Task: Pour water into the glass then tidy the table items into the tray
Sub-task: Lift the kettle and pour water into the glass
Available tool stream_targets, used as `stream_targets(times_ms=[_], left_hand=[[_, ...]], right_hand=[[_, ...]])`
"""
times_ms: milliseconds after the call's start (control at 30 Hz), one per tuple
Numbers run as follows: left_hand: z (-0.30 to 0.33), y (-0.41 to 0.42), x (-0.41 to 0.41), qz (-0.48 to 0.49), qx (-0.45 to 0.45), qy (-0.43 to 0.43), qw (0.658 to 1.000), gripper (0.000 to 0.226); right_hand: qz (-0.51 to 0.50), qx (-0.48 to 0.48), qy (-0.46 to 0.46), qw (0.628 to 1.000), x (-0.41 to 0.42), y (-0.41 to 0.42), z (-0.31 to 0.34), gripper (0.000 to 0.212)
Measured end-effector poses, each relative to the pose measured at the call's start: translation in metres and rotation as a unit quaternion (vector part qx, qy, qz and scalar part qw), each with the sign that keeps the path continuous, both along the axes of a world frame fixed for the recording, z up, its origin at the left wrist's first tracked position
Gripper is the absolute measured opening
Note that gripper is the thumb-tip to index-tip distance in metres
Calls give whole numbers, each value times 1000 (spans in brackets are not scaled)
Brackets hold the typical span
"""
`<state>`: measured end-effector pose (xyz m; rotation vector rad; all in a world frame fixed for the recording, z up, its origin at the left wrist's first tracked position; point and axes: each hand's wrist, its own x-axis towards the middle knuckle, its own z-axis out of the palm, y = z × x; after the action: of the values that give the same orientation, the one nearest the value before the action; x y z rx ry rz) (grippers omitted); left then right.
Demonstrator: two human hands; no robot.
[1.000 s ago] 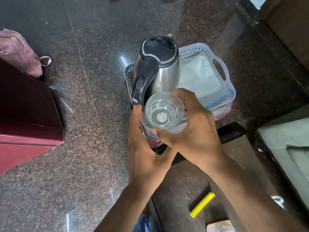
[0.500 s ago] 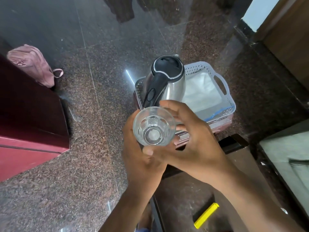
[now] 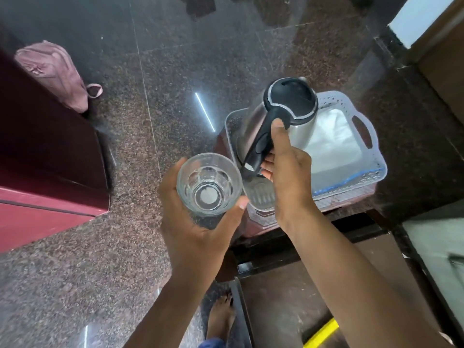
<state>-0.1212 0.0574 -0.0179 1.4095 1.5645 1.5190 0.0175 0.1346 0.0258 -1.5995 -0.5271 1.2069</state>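
My left hand (image 3: 198, 229) grips a clear empty glass (image 3: 209, 184) from below, upright, out over the floor to the left of the tray. A steel kettle (image 3: 283, 114) with a black lid and handle stands in the left end of a white perforated tray (image 3: 371, 136). My right hand (image 3: 288, 169) is at the kettle's black handle, with the thumb on its upper part and the fingers curling around it. A white cloth (image 3: 334, 144) lies in the tray's right half.
The tray sits on a small reddish table (image 3: 261, 222) above a speckled granite floor (image 3: 125, 247). A maroon cabinet (image 3: 45, 177) and a pink bag (image 3: 54, 71) are at the left. A yellow object (image 3: 321, 332) lies at the bottom right, and my bare foot (image 3: 221, 315) shows below.
The glass has passed from my right hand to my left and moved left, away from the tray. My right hand has gone to the kettle's handle.
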Motion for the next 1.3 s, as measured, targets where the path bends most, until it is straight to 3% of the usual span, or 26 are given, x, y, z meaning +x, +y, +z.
stream_targets(times_ms=[100,167,233,600,967,1300], left_hand=[[-4,9,-9,5,-9,0,1000,95],[-6,15,-13,8,-9,1,1000,95],[-7,20,-16,9,-7,-2,1000,95],[-10,41,-18,14,-13,-2,1000,95],[17,67,-3,-42,29,24,998,85],[44,88,24,-94,107,32,989,72]], right_hand=[[-5,6,86,996,-13,14,-11,55],[-7,17,142,990,-19,18,-17,67],[-31,31,159,986,-24,21,-22,63],[-179,48,63,981,-33,29,-29,58],[-125,97,14,987,-9,2,-16,66],[-42,174,6,984,65,-36,48,68]])
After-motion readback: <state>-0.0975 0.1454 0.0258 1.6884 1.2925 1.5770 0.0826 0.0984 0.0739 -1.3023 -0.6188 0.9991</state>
